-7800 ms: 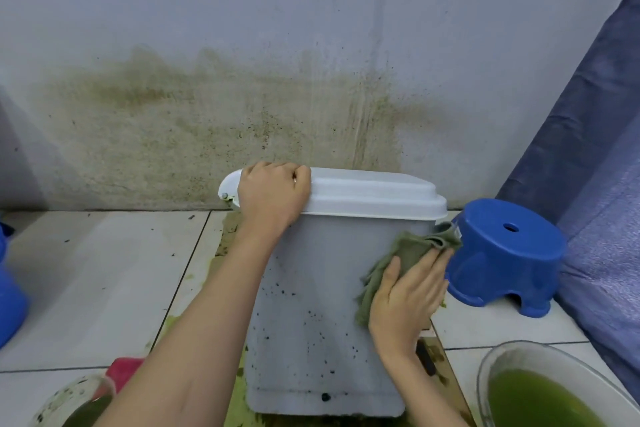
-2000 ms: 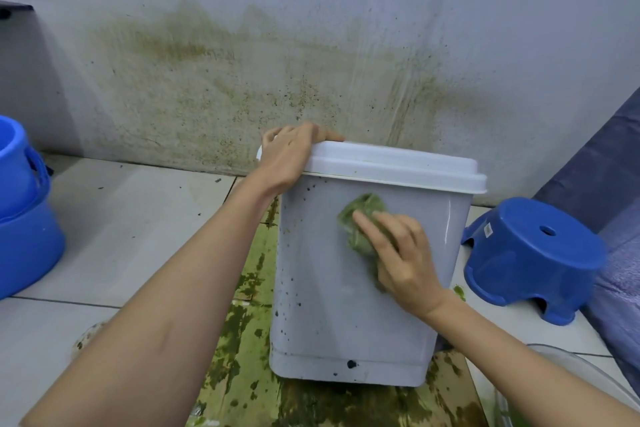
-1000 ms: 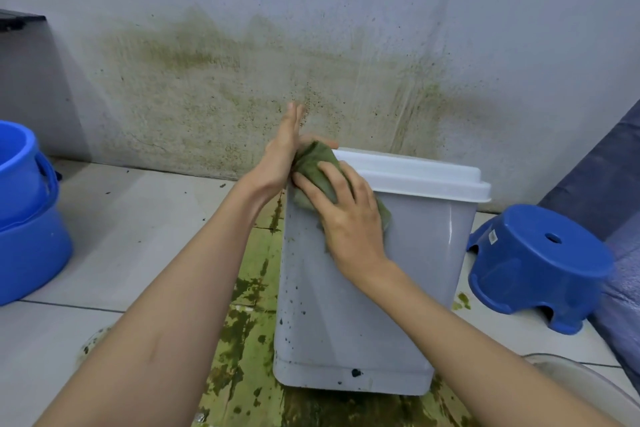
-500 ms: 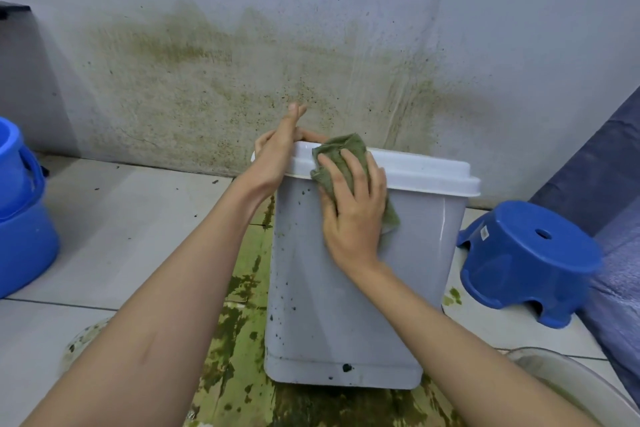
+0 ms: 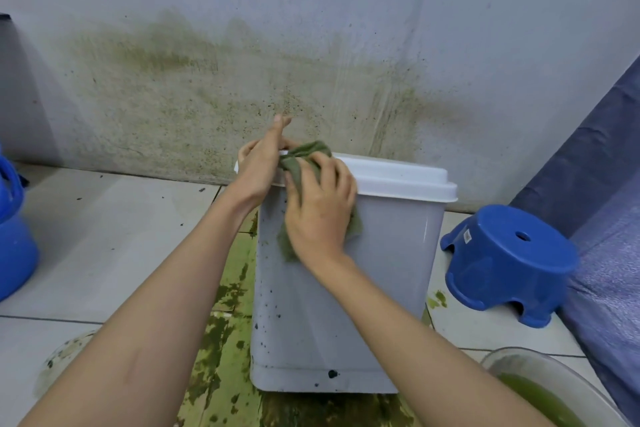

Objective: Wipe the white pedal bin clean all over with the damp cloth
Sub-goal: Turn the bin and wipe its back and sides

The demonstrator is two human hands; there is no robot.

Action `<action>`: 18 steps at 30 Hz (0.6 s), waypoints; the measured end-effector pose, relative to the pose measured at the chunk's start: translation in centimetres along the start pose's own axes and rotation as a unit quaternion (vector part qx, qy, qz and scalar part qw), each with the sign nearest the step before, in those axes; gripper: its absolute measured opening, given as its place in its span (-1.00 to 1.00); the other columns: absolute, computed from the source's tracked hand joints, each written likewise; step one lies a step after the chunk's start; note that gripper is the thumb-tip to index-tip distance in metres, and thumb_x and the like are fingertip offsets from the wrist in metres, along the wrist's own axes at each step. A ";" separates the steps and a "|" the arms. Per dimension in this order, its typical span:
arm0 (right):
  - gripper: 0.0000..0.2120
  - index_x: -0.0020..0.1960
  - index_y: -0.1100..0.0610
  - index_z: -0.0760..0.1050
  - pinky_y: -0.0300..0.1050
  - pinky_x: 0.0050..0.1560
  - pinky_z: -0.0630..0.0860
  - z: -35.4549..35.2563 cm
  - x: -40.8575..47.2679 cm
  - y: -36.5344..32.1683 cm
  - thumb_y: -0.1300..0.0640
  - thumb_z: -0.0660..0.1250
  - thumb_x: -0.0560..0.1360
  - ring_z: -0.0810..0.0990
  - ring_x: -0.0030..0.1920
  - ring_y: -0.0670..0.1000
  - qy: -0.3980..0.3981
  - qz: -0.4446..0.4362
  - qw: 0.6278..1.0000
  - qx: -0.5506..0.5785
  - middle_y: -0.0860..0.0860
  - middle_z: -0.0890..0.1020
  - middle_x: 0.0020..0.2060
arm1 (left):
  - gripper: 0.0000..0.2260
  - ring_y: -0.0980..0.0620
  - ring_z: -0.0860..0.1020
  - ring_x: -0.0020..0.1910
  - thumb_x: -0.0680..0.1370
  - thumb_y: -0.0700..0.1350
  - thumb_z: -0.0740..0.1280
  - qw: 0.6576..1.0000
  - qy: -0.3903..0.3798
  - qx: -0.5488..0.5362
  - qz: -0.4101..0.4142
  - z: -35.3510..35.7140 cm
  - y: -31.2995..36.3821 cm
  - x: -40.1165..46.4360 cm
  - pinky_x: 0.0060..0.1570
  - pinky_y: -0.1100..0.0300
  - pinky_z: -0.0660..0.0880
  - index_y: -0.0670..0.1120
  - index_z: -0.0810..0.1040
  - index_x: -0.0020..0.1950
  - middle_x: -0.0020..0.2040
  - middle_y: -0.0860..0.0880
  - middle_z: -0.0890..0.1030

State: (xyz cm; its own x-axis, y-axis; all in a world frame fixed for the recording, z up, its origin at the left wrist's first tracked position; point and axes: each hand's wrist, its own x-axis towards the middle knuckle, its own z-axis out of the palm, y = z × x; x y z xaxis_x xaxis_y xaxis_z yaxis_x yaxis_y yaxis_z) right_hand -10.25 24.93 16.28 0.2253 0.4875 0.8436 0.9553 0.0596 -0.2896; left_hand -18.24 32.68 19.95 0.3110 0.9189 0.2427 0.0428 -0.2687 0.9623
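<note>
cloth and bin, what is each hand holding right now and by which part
The right hand presses the green cloth against the pedal bin, near its upper left corner. The left hand steadies the left end of the lid, fingers mostly straight.

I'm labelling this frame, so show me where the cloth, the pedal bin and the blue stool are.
cloth (image 5: pixel 308 153): head view, bunched top edge above the fingers.
pedal bin (image 5: pixel 388 253): head view, bare front wall.
blue stool (image 5: pixel 512 253): head view, flat seat top.
</note>
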 end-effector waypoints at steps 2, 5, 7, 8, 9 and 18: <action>-0.74 0.10 0.11 0.58 0.03 0.25 0.27 -0.5 -0.1 0.6 0.02 0.21 0.53 0.37 0.18 0.08 -0.015 -0.028 0.999 0.002 0.06 0.57 0.13 | -0.59 -0.03 0.39 0.34 0.38 0.49 -0.05 1.000 -0.010 -0.006 0.003 -0.2 -0.1 -0.1 0.44 -0.09 0.09 0.45 0.40 0.10 -0.07 0.16 0.68; -0.76 0.17 0.14 0.53 0.03 0.30 0.28 -2.5 -0.6 4.9 0.13 0.25 0.54 0.38 0.26 0.10 0.005 -0.015 1.000 0.000 0.09 0.51 0.24 | -0.53 0.01 0.30 0.38 0.42 0.45 -0.08 1.000 -0.010 0.008 0.015 0.0 0.5 -0.7 0.44 -0.06 0.02 0.37 0.43 0.17 -0.03 0.26 0.66; -0.75 0.21 0.20 0.49 0.04 0.35 0.27 -4.1 -0.8 8.4 0.15 0.21 0.57 0.36 0.33 0.12 0.053 0.052 0.997 -0.015 0.13 0.46 0.31 | -0.56 0.14 0.24 0.36 0.53 0.36 -0.06 0.998 -0.006 0.057 0.030 0.1 0.5 -0.9 0.38 0.11 -0.03 0.30 0.47 0.22 0.02 0.28 0.63; -0.71 0.23 0.22 0.47 0.04 0.38 0.26 -4.6 -0.7 9.8 0.12 0.16 0.60 0.35 0.36 0.13 0.073 0.094 0.993 -0.017 0.14 0.43 0.34 | -0.61 0.21 0.23 0.31 0.57 0.30 -0.03 0.993 -0.008 0.104 0.045 0.2 0.7 -1.3 0.30 0.19 -0.05 0.28 0.46 0.25 0.05 0.26 0.61; -0.67 0.26 0.25 0.45 0.04 0.39 0.24 -5.0 -0.5 10.8 0.09 0.11 0.61 0.33 0.38 0.13 0.092 0.144 0.985 -0.005 0.14 0.40 0.37 | -0.63 0.24 0.24 0.25 0.57 0.27 0.01 0.987 -0.013 0.149 0.065 0.2 0.8 -1.5 0.25 0.22 -0.05 0.26 0.47 0.26 0.06 0.26 0.59; -0.51 0.51 0.12 0.08 0.18 0.45 0.15 -1.7 -8.8 9.1 -0.04 -0.02 0.64 0.04 0.50 0.20 0.035 0.178 0.980 -0.081 0.15 0.04 0.52 | -0.66 0.23 0.37 0.07 0.45 0.29 0.16 0.931 0.033 0.330 0.151 1.2 0.5 -1.3 0.19 0.23 0.01 0.26 0.59 0.09 -0.05 0.25 0.48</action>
State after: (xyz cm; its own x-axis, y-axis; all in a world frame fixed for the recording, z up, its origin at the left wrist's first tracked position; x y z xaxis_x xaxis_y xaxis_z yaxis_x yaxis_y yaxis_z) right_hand -3.16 19.70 7.00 0.5575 0.3902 0.7327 0.8300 -0.2462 -0.5004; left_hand -17.49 30.97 19.95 0.3458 0.7819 0.5187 0.5443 -0.6175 0.5679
